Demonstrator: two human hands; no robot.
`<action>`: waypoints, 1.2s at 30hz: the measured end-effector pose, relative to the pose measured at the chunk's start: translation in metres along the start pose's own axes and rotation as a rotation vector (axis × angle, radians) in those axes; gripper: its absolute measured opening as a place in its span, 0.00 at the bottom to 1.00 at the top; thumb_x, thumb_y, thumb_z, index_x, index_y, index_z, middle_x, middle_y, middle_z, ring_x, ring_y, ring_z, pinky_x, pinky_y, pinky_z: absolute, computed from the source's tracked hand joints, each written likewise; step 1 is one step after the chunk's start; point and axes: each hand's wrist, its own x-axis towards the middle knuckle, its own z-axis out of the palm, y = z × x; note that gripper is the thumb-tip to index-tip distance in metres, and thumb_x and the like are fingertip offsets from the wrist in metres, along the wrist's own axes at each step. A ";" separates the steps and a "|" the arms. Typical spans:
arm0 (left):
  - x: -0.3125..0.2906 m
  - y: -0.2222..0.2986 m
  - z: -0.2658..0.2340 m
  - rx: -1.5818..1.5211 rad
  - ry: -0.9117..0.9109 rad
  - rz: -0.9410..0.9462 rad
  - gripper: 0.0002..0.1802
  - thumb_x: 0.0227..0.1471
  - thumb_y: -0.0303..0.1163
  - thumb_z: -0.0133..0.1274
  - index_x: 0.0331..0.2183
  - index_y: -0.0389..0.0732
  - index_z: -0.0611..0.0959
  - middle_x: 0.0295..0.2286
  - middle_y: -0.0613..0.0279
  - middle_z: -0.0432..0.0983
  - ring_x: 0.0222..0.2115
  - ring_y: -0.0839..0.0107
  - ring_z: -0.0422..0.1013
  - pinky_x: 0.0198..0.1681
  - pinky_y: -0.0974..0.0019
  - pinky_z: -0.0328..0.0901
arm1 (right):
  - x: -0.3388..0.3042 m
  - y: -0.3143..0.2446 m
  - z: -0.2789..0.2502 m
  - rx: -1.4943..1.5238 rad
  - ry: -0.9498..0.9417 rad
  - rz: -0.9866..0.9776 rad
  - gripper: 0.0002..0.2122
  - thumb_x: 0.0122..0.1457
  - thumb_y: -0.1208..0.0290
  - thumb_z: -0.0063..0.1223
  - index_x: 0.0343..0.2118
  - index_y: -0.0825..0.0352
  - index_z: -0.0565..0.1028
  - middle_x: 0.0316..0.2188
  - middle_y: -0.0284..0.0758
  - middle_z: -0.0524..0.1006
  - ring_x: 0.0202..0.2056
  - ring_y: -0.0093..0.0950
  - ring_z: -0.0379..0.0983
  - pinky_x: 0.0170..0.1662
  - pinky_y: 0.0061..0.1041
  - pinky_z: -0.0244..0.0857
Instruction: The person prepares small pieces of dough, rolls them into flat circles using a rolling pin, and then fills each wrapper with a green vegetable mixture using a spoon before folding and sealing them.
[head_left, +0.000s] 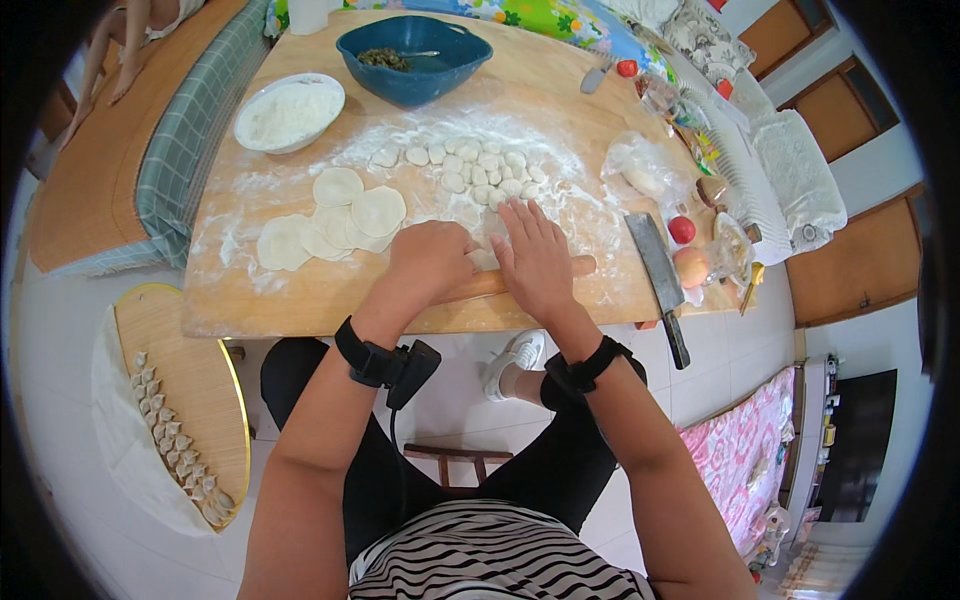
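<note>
Hold the rolling pin point(473, 287) — likely rigid, light — at its ends; right hand point(537, 262) fingers extended, left hand point(430, 262) fingers curled, grasp unclear.

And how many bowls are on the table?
2 that I can see: the blue bowl near the far edge of the table, and the white bowl to its left, a bit nearer. Another could be hidden in the clutter on the right.

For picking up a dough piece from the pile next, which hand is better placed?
Probably the right hand: its extended fingers point at the nearby dough pieces, while the left hand is curled farther from them.
</note>
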 end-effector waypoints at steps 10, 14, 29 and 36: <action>-0.002 -0.013 -0.016 -0.376 -0.219 -0.159 0.12 0.44 0.38 0.55 0.25 0.38 0.83 0.26 0.52 0.78 0.30 0.56 0.74 0.35 0.57 0.68 | -0.061 -0.015 -0.035 0.092 -0.094 -0.064 0.24 0.61 0.58 0.44 0.56 0.69 0.64 0.55 0.45 0.66 0.58 0.45 0.58 0.57 0.44 0.50; -0.010 -0.009 -0.005 -0.053 0.064 0.145 0.11 0.43 0.37 0.55 0.24 0.38 0.82 0.26 0.50 0.77 0.29 0.55 0.74 0.34 0.57 0.67 | -0.018 -0.006 -0.007 -0.020 0.004 -0.054 0.23 0.61 0.59 0.43 0.56 0.68 0.64 0.55 0.44 0.66 0.58 0.45 0.57 0.58 0.44 0.50; -0.004 -0.012 -0.006 0.050 -0.017 0.012 0.07 0.40 0.34 0.54 0.23 0.42 0.82 0.25 0.54 0.78 0.29 0.54 0.74 0.33 0.57 0.67 | -0.012 -0.006 -0.005 0.039 -0.059 -0.006 0.22 0.62 0.61 0.43 0.56 0.67 0.64 0.56 0.43 0.66 0.58 0.45 0.59 0.57 0.43 0.51; -0.002 -0.028 -0.014 0.077 0.033 -0.075 0.08 0.40 0.37 0.55 0.24 0.44 0.83 0.25 0.56 0.78 0.31 0.55 0.74 0.33 0.56 0.67 | -0.046 -0.013 -0.032 0.114 -0.100 -0.110 0.18 0.60 0.61 0.45 0.50 0.65 0.70 0.52 0.41 0.70 0.57 0.42 0.61 0.56 0.42 0.54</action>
